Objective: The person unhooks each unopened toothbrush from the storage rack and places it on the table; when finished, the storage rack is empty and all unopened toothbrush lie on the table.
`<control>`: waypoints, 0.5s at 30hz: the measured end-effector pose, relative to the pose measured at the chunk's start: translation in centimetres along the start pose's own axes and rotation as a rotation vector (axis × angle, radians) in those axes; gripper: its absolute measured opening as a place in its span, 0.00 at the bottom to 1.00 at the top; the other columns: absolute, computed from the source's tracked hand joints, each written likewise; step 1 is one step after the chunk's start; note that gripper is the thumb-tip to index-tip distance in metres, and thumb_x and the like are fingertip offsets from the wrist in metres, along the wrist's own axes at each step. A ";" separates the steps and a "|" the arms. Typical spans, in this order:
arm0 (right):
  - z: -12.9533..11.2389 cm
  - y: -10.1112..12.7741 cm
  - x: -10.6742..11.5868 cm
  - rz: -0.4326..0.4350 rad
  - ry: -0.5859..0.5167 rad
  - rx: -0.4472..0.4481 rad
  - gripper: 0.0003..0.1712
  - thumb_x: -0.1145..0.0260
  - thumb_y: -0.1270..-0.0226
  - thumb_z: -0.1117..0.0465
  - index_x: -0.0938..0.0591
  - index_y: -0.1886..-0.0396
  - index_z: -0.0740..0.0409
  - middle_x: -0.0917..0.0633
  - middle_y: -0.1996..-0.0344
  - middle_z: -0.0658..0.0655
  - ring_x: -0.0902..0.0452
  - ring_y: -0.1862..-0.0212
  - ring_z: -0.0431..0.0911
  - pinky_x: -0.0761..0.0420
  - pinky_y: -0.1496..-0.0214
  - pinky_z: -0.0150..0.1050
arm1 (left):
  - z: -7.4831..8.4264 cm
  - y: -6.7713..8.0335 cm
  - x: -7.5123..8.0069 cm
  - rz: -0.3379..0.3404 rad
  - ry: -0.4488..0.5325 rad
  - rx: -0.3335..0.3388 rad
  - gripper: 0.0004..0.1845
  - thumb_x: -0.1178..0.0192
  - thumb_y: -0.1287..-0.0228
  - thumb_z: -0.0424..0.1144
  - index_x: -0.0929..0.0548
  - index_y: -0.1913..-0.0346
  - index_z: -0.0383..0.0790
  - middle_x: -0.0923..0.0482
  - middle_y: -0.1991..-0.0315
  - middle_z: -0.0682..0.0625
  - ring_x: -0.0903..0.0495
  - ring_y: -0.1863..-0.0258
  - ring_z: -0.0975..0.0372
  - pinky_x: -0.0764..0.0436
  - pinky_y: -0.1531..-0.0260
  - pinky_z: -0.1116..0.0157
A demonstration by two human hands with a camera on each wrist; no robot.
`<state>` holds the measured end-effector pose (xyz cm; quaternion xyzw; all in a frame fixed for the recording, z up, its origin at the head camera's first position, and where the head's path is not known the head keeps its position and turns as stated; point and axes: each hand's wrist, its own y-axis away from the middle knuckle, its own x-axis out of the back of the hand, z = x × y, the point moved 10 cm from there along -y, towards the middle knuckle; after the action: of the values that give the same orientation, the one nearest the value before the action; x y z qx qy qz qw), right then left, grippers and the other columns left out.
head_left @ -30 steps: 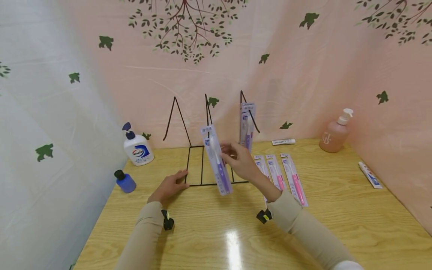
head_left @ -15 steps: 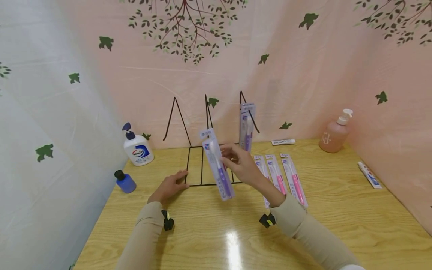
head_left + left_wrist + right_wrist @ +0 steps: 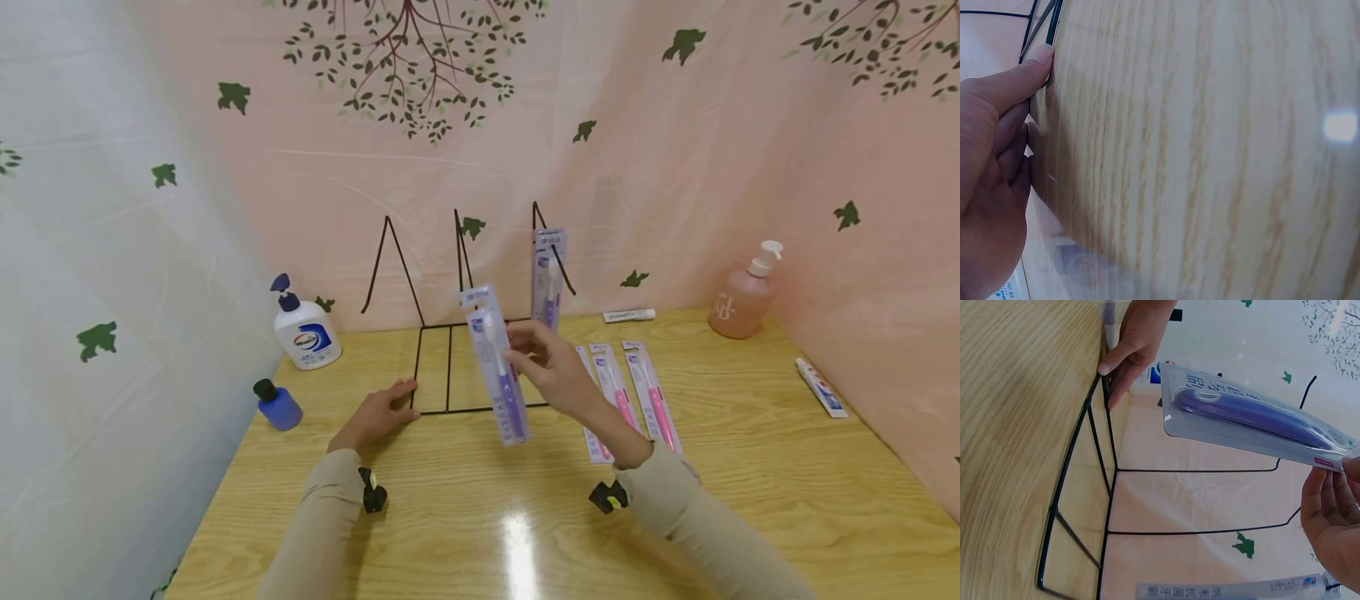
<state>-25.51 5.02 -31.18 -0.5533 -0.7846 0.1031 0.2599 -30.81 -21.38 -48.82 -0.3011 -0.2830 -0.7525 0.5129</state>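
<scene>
My right hand (image 3: 553, 367) pinches a packaged purple toothbrush (image 3: 498, 375) by its right edge, thumb in front. The pack is upright with a slight tilt, its hole at the top, in front of the middle hook of the black wire rack (image 3: 449, 367). In the right wrist view the purple handle (image 3: 1247, 415) points away from the fingers. My left hand (image 3: 377, 417) holds the rack's front left corner between thumb and fingers; the left wrist view shows the thumb (image 3: 1038, 59) on the wire. Purple toothbrush packs (image 3: 550, 279) hang on the rack's right hook.
Packaged pink toothbrushes (image 3: 654, 400) lie right of the rack, partly behind my right forearm. A white pump bottle (image 3: 306, 335) and a blue bottle (image 3: 281, 407) stand left. A pink pump bottle (image 3: 742, 302) and toothpaste tubes (image 3: 628, 316) (image 3: 822, 390) are at the right.
My right hand has drawn the purple toothbrush pack slightly down and to the right, away from the middle hook, and it hangs a little more upright. The left hand keeps its place.
</scene>
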 end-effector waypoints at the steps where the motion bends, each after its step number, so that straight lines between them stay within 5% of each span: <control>1: 0.1 0.2 0.3 0.006 0.005 -0.006 0.17 0.41 0.30 0.64 0.25 0.43 0.58 0.18 0.58 0.60 0.20 0.61 0.49 0.17 0.61 0.38 | 0.0 0.0 0.0 0.000 -0.001 0.000 0.35 0.40 0.34 0.45 0.39 0.27 0.44 0.46 0.25 0.45 0.50 0.25 0.48 0.48 0.29 0.44; 15: 3.4 2.9 5.4 0.097 0.084 -0.122 0.18 0.39 0.30 0.61 0.25 0.43 0.61 0.17 0.58 0.62 0.20 0.60 0.42 0.16 0.55 0.39 | 0.0 0.1 0.0 0.000 0.003 0.006 0.35 0.40 0.34 0.45 0.39 0.27 0.45 0.46 0.25 0.46 0.50 0.25 0.49 0.48 0.29 0.45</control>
<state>-26.33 11.47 -33.77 -0.6095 -0.7501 0.0442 0.2529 -30.74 -21.37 -48.85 -0.2982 -0.2846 -0.7522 0.5141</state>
